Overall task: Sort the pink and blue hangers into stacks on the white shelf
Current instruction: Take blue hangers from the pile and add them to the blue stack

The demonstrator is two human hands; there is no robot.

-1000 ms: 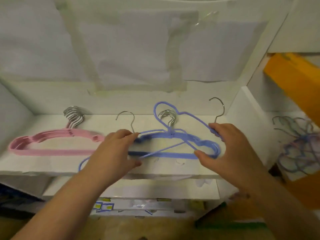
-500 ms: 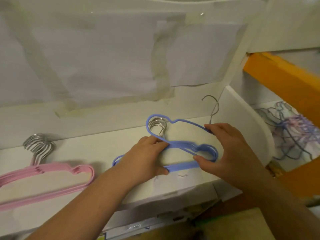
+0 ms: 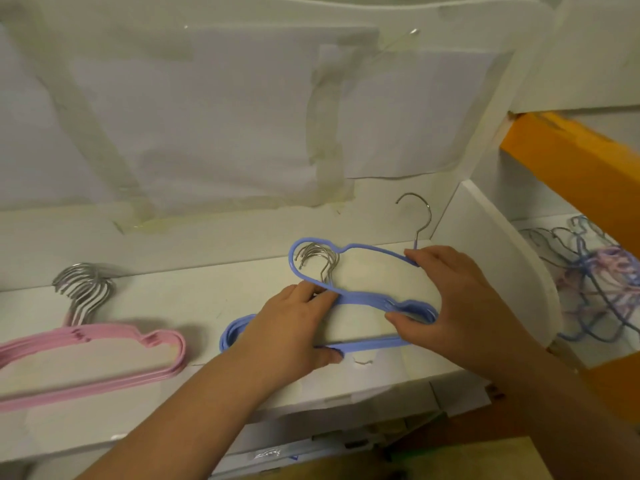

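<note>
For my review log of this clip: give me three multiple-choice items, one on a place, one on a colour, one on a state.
1. Where does the pink stack lie on the white shelf?
A. left of the blue stack
B. right of it
C. on top of it

2. What colour is the loose hanger held tilted?
A. pink
B. blue
C. green

3. What is the right hand doing?
A. hanging idle
B. lying flat on the shelf
C. gripping blue hangers

Key: 1 A, pink lies left of the blue stack; 2 B, its frame is blue; 3 C, fingers and thumb curl round them.

My left hand (image 3: 291,330) covers the middle of the blue stack (image 3: 408,308); the pink stack (image 3: 104,344) runs off the left edge.
</note>
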